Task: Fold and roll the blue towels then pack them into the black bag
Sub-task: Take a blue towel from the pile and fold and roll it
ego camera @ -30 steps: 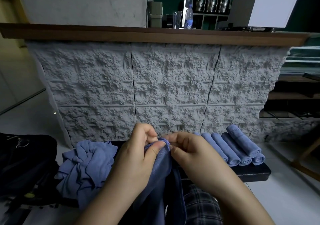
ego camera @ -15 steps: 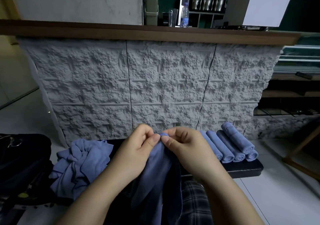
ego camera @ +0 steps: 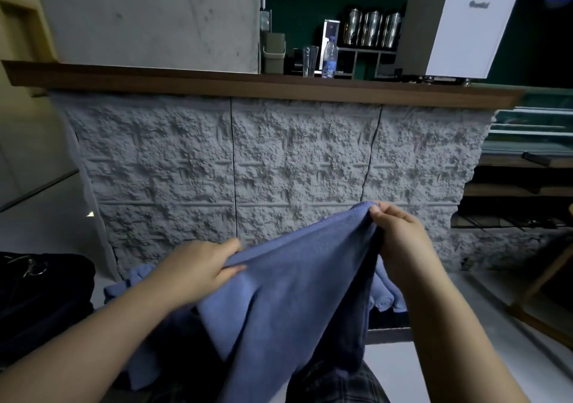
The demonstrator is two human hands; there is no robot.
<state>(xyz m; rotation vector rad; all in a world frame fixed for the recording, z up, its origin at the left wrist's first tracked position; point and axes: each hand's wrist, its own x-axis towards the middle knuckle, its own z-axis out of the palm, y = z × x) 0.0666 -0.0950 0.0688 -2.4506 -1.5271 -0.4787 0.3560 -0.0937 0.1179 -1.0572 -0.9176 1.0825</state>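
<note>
Both hands pinch the towel (ego camera: 288, 281) along its top edge, left hand (ego camera: 198, 266) lower, right hand (ego camera: 400, 235) higher; that edge slopes up rightward, cloth hanging toward the lap. The bag (ego camera: 40, 294) lies far left.

A wooden counter (ego camera: 279, 88) tops a rough grey stone wall (ego camera: 279, 167). On it stand a water bottle (ego camera: 330, 58), a glass (ego camera: 310, 61) and metal canisters (ego camera: 372, 29).

Café: stone-faced bar counter (ego camera: 279, 92), steel canisters (ego camera: 372, 29), glass (ego camera: 310, 61).
</note>
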